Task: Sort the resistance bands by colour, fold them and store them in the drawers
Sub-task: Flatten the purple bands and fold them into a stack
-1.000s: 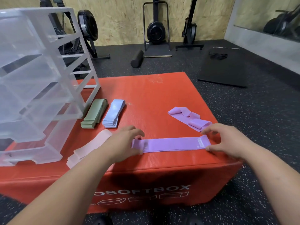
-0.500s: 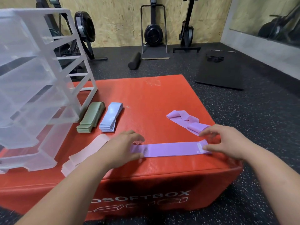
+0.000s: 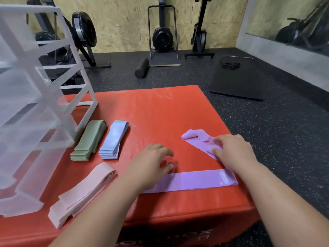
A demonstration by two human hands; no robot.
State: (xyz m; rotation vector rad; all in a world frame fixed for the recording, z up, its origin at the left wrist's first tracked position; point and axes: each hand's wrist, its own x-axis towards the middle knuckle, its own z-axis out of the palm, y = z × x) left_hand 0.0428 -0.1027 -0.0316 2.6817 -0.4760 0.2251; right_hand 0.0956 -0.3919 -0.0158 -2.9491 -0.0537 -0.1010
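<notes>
Head view, purple stage of the sort. Shows the right hand [image 3: 233, 150] gone from the right end of the flat purple band [image 3: 192, 180] to the loose purple bands [image 3: 197, 139] just behind it, grip narrow, fingertips pinching a crumpled fold. Shows the left hand [image 3: 151, 163] raised from the band's left end, fingers now over bare red soft box [image 3: 160, 113] just beyond it, grip half-curled and holding nothing. Wrist across the band's left end, contact not discernible.

Leaves the flat purple band smoothed out along the near edge of the box, freed at its right end. Suggests one purple band laid out and the next being fetched to join it: colour sorting nearly complete, folding of purple not yet begun.

Elsewhere on the box: green stack [image 3: 90, 139] and blue stack [image 3: 114, 139] side by side just beside the foot of the drawer unit [image 3: 41, 86]; pink stack [image 3: 83, 191] nearer, left of the left forearm.

Containers: translucent drawer unit at the left of the box, several drawers, some standing partly forward. No band made out inside any, though frosted walls blur the contents. Storage judged wholly outstanding.
</notes>
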